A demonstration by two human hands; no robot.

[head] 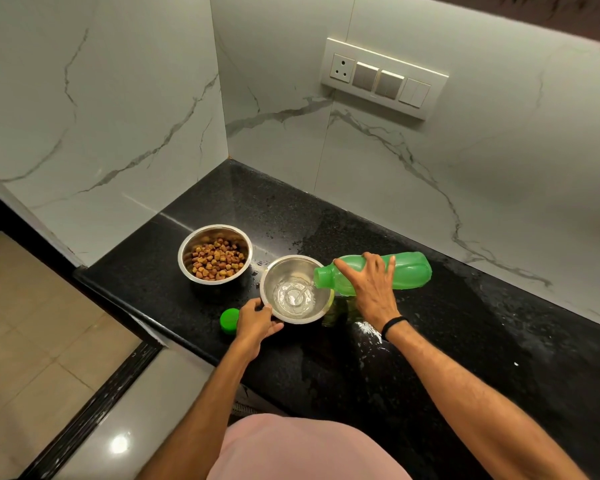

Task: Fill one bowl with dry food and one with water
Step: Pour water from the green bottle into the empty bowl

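Note:
Two steel bowls stand on the black counter (pixel 430 341). The far-left bowl (pixel 184 261) holds brown dry food pellets (pixel 217 259). In the nearer bowl (pixel 321 303) a shallow pool of water has gathered. My left hand (pixel 257 322) grips that bowl's near-left rim. My right hand (pixel 373 289) holds a green plastic bottle (pixel 411 270) tipped on its side, its open mouth over the bowl's right rim, and a thin stream of water runs into the bowl.
The bottle's green cap (pixel 229 319) lies on the counter left of my left hand, near the counter's left edge. Marble walls close the corner behind, with a switch panel (pixel 383 77) on the right wall. Water spots mark the counter near my right wrist.

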